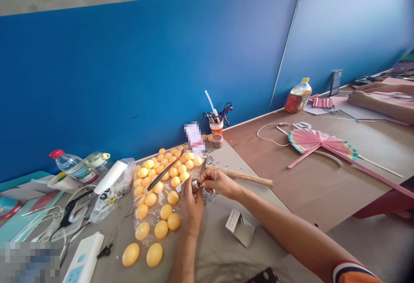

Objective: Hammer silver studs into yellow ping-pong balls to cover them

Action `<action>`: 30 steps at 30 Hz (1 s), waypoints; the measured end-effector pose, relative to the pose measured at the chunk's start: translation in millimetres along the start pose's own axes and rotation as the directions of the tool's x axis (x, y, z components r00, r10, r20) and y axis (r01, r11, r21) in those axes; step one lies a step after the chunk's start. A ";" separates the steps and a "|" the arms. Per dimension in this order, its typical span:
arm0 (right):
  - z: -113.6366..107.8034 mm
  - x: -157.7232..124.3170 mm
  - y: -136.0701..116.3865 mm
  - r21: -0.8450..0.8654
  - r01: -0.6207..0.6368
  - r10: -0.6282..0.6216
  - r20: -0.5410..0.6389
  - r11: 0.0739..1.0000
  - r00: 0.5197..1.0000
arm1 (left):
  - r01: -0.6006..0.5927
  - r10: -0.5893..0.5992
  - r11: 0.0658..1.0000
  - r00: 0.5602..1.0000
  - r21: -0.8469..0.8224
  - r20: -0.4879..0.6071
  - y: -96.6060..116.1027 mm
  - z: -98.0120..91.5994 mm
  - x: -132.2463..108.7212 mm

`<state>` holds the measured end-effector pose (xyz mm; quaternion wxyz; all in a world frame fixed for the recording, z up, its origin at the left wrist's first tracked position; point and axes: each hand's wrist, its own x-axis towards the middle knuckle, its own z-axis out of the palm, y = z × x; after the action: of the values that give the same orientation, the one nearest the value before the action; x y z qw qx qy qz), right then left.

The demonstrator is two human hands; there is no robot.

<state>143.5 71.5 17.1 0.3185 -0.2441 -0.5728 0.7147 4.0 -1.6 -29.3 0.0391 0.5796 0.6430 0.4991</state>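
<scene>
My left hand [190, 205] is closed round a small ball covered in shiny silver studs [196, 184], held up over the table. My right hand [216, 182] pinches at the ball's right side with fingers pressed together; what they hold is too small to name. Just left of my hands lie several orange ping-pong balls [161, 179] spread on a clear plastic sheet. A heap of small silver studs [209, 159] lies just beyond my hands. A wooden-handled tool [246, 177] lies behind my right hand.
A water bottle [73, 166], plastic bags, cables and a power strip [82, 260] crowd the left. A paper cup of pens [216, 125] stands by the blue partition. A pink paper fan [318, 141] lies on the brown table. Another person's arms [381, 97] rest at the far right.
</scene>
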 end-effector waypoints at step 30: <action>-0.3 5.8 14.4 -0.442 0.108 -0.177 -0.119 0.890 0.977 | -0.074 0.074 0.997 0.997 -0.002 -0.010 -2.2 4.3 -3.1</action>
<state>137.2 74.0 3.1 0.3519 -0.3213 -0.7069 0.5227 6.1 -1.1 -34.5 0.0181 0.6003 0.6207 0.5040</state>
